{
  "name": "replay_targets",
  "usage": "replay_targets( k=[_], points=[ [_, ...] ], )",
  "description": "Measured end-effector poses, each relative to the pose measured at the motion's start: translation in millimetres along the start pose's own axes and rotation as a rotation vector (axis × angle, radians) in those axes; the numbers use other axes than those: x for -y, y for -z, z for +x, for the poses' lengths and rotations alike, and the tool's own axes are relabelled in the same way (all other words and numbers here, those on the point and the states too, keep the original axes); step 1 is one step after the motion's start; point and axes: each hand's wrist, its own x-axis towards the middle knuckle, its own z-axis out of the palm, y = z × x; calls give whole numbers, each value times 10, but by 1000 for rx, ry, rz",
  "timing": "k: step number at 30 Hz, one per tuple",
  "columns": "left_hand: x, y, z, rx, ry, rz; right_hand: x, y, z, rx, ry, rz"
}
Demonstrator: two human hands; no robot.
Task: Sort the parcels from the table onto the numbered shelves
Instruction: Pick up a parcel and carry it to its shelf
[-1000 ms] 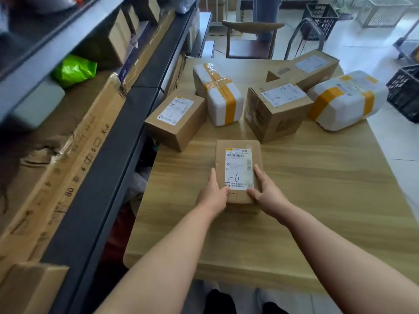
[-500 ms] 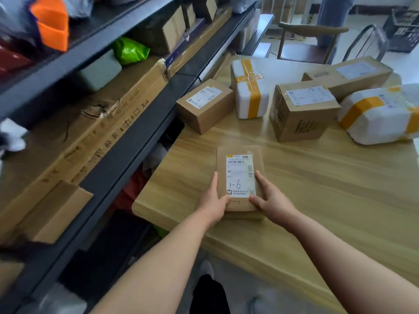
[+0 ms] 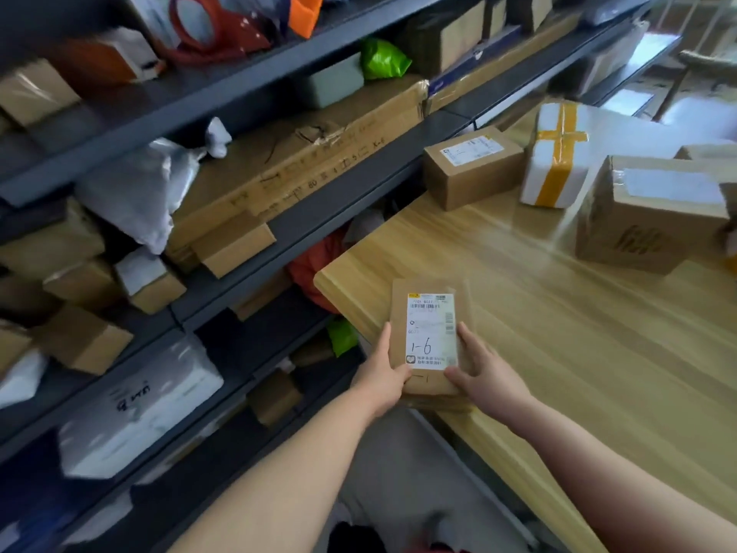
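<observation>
A small flat brown parcel [image 3: 428,309] with a white label marked "1-6" sits over the near left corner of the wooden table [image 3: 558,321]. My left hand [image 3: 381,377] grips its left edge and my right hand [image 3: 484,373] grips its right edge near the bottom. Whether it rests on the table or is lifted just off it, I cannot tell. More parcels stand at the table's far side: a brown box [image 3: 470,169], a white box with yellow tape [image 3: 558,153] and a larger brown box [image 3: 650,217]. The dark metal shelves [image 3: 303,221] rise at my left.
The shelves are crowded with cardboard boxes, a long flat carton [image 3: 303,161], a grey plastic bag [image 3: 139,189], a green bag [image 3: 383,59] and a white parcel [image 3: 135,409] lower down. A chair [image 3: 706,61] stands beyond the table. Grey floor shows between table and shelves.
The view has swung left toward the shelves. Both hands, still on the 1-6 parcel, have drawn it toward the table's near left corner.
</observation>
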Motion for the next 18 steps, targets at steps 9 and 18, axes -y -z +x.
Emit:
replay_targets(
  k=[9, 18],
  points=[
    [1103, 777, -950, -279, 193, -323, 945, -868, -391, 309, 300, -211],
    [2587, 1533, -2535, -605, 357, -532, 2052, -2324, -1483, 566, 624, -379]
  ],
)
